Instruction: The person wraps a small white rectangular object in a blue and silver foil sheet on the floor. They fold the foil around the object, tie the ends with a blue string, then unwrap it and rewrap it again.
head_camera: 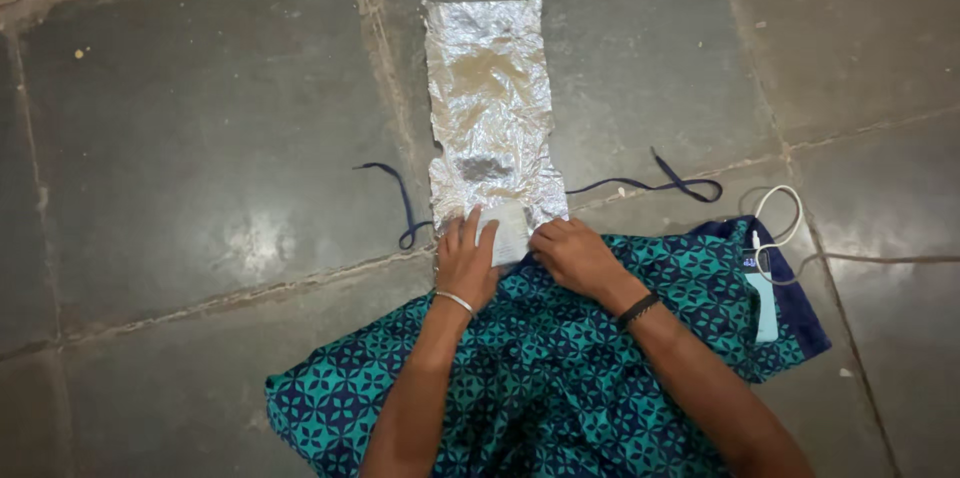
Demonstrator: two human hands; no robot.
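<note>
A long sheet of crinkled aluminium foil [490,108] lies flat on the stone floor, running away from me. At its near end sits a small folded white piece [510,230]. My left hand [465,263] presses fingers down on the white piece's left edge and the foil. My right hand [575,256] rests fingers curled at its right edge, on the hem of a teal and navy patterned garment [560,368] spread on the floor under both arms. Whether either hand grips the white piece I cannot tell.
Dark blue drawstrings [645,185] trail out left and right from under the foil. A light blue device with a white cable [765,293] lies on the garment's right corner. Grey stone floor tiles [200,138] with grout lines surround everything.
</note>
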